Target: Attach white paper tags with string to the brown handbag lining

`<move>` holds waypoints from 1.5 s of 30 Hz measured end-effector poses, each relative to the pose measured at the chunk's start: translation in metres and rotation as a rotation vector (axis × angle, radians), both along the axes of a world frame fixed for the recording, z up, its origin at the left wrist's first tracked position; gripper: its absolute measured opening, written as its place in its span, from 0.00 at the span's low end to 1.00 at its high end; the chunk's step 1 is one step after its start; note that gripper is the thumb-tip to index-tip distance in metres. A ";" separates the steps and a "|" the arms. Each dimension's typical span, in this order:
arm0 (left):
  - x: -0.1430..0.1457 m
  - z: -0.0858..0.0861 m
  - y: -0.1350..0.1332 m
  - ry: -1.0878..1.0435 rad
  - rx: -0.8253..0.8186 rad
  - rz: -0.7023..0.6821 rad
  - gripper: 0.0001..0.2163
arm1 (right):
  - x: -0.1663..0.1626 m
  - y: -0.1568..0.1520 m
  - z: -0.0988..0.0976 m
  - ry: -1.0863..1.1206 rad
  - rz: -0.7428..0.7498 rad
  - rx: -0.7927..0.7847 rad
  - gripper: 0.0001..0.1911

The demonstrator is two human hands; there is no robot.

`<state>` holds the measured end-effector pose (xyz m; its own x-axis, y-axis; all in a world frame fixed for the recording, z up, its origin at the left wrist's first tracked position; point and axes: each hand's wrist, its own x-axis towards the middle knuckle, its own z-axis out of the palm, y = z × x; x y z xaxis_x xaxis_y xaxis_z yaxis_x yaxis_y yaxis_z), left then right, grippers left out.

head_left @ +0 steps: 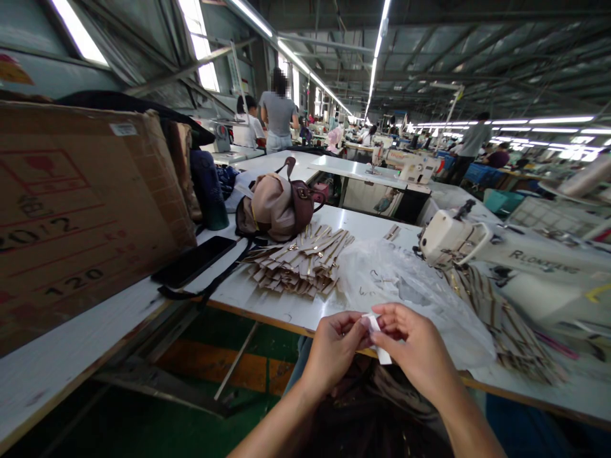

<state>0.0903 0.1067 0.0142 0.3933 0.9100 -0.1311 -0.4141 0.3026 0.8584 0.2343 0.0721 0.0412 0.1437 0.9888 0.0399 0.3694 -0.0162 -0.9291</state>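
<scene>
Both our bare hands are up in front of us, close together, fingertips nearly meeting. Our left hand [334, 346]: back towards us, fingers curled in, thumb and forefinger pinched. Our right hand [413, 346]: back up, knuckles bent, thumb and forefinger pinched too, sitting slightly higher than the left. Wrists roughly straight. Our left forearm [281, 420] comes in from lower left, our right forearm [470, 423] from lower right; both bare, converging in a V.

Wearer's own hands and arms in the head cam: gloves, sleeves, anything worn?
Left hand and right hand: no gloves. Left forearm and right forearm: bare to the frame edge, no sleeves, watch or bracelet in view. Rings: cannot tell.
</scene>
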 end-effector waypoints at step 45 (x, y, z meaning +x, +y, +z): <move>0.015 0.004 0.037 0.156 0.389 0.063 0.06 | 0.058 0.088 -0.032 -0.657 -0.218 0.089 0.22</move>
